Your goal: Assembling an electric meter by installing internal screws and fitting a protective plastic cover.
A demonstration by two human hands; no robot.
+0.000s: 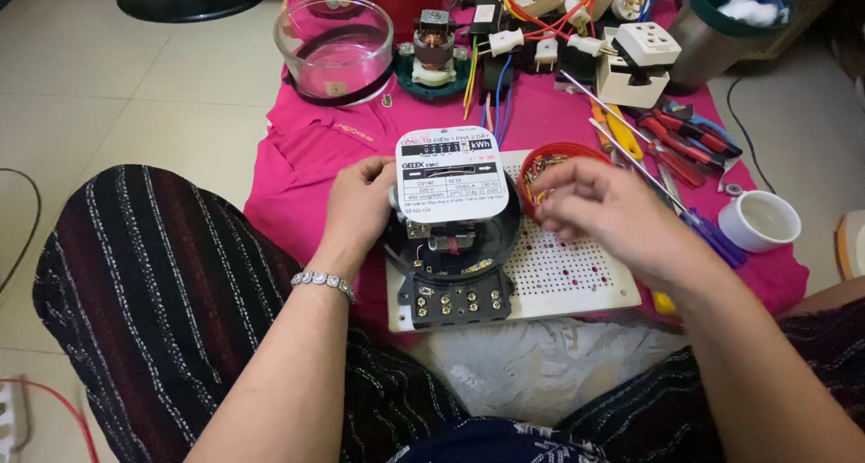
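Steadying the opened electricity meter (455, 220) on the white perforated board (577, 274), left hand (358, 206) curled around its rim, right hand (599, 206) pinched, contents indiscernible, beside the red dish (541, 157) of small parts: an elbow nudge risks spilling the dish.

Pale tiled floor (135, 103) — magenta cloth (306, 157) spread on it, white cup (759, 220), black cable (741, 125)

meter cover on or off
Off: the meter shows bare inner parts and terminal screws, left hand steadying it. A clear glass dome sits apart on the pink cloth.
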